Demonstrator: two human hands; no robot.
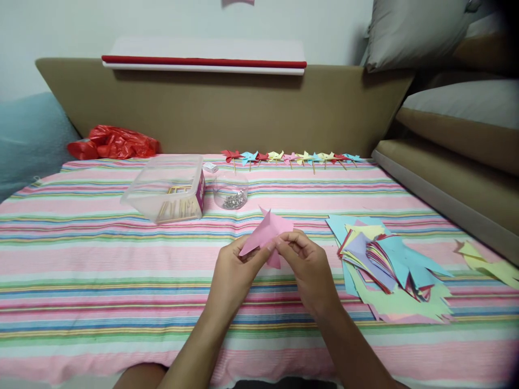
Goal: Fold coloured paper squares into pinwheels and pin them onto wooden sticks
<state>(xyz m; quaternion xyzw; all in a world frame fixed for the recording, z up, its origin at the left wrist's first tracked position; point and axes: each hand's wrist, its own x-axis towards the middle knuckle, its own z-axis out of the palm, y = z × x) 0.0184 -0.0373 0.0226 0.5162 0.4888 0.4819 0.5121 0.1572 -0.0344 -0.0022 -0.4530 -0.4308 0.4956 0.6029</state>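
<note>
A pink paper pinwheel [266, 232], partly folded, is held up over the striped cloth between my two hands. My left hand [235, 267] pinches it from the left, its thumb near the paper's middle. From the other side, the thumb and fingers of my right hand [306, 262] grip the same paper, close to the left thumb. Fingertips hide part of the paper's centre. Beyond the hands stands a clear round tub [230, 192] with small silvery metal pieces [235, 200] in it. To the right lies a pile of coloured cut paper [389, 265].
A clear plastic box [162, 186] holding wooden sticks lies at the left. Several finished pinwheels on sticks [290, 158] line the back edge. A red plastic bag [117, 143] rests at back left. Cushions [458, 156] border the right side; a yellow paper piece [486, 265] lies nearby.
</note>
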